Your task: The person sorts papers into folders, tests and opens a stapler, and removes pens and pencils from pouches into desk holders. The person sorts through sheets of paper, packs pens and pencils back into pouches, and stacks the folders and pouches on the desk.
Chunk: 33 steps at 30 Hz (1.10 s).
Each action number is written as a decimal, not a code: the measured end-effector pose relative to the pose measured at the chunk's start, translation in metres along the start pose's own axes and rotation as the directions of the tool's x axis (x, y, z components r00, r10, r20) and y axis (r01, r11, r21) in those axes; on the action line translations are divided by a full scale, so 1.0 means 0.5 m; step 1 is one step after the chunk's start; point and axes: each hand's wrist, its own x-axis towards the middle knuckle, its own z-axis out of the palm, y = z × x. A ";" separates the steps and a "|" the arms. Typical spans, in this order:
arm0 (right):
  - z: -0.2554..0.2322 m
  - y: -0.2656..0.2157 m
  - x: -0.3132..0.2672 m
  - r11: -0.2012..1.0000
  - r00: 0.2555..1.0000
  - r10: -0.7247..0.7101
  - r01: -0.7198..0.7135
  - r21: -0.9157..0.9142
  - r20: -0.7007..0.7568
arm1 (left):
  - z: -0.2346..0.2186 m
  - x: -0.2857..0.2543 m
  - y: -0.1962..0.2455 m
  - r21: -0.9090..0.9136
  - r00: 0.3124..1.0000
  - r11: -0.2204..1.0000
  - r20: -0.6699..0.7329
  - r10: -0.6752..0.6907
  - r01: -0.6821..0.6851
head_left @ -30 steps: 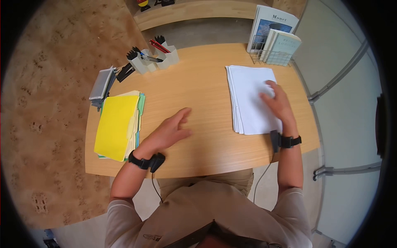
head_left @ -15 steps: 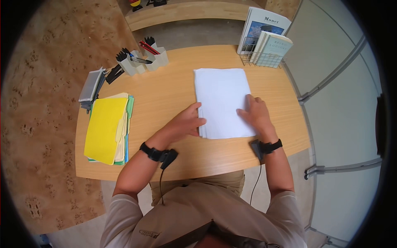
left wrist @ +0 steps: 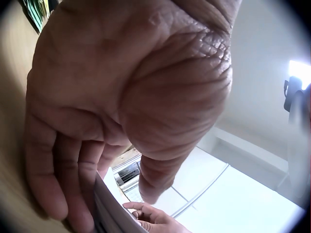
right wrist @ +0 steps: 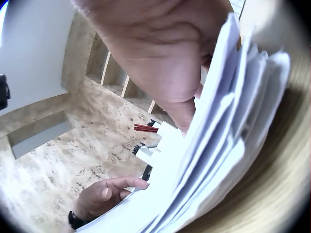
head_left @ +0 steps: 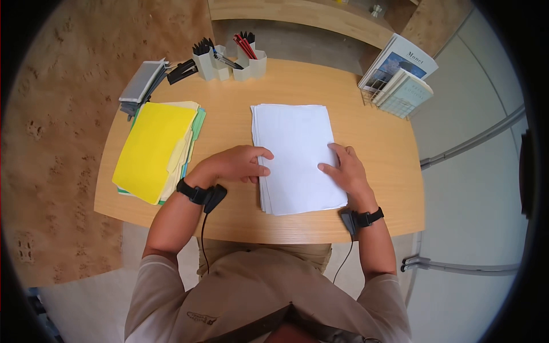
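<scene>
A thick stack of white paper (head_left: 297, 148) lies on the middle of the desk, its sheets slightly uneven at the left side. My left hand (head_left: 234, 164) holds the stack's left edge; in the left wrist view that hand (left wrist: 131, 77) has its fingers beside the edge and its thumb above. At the right edge, my right hand (head_left: 347, 171) grips with the thumb on the top sheet. The right wrist view shows the right hand (right wrist: 160, 53) over the stack (right wrist: 209, 160), its layers fanned unevenly at the edge; most of its fingers are hidden.
Yellow and green folders (head_left: 153, 148) lie at the desk's left. Behind them are a grey stack (head_left: 142, 83) and a black stapler-like object (head_left: 183, 72). Pen holders (head_left: 217, 68) stand at the back. A wire rack (head_left: 392, 103) with books is at the back right, near white panels (head_left: 474, 148).
The paper stack has moved left from the desk's right side to the middle. The right hand travelled with it, and the left hand came over to its left edge. The head view has shifted.
</scene>
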 end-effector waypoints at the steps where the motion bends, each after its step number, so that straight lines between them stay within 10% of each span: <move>1: -0.004 -0.002 0.001 1.000 1.000 0.004 -0.004 -0.010 0.001 | -0.005 0.004 0.001 -0.007 1.000 1.000 0.004 0.007 -0.007; 13: 0.053 0.064 0.037 0.916 0.984 0.078 -0.008 0.402 -0.158 | -0.033 0.008 -0.044 -0.113 0.998 0.992 -0.036 0.058 -0.062; 15: 0.057 0.067 0.037 0.851 0.984 0.129 -0.045 0.523 -0.126 | -0.035 0.018 -0.065 -0.136 0.969 0.978 -0.213 0.127 -0.158; 33: 0.059 0.054 0.037 0.811 0.984 0.120 -0.022 0.585 -0.130 | -0.049 0.048 -0.091 -0.139 0.937 0.980 -0.339 0.084 -0.139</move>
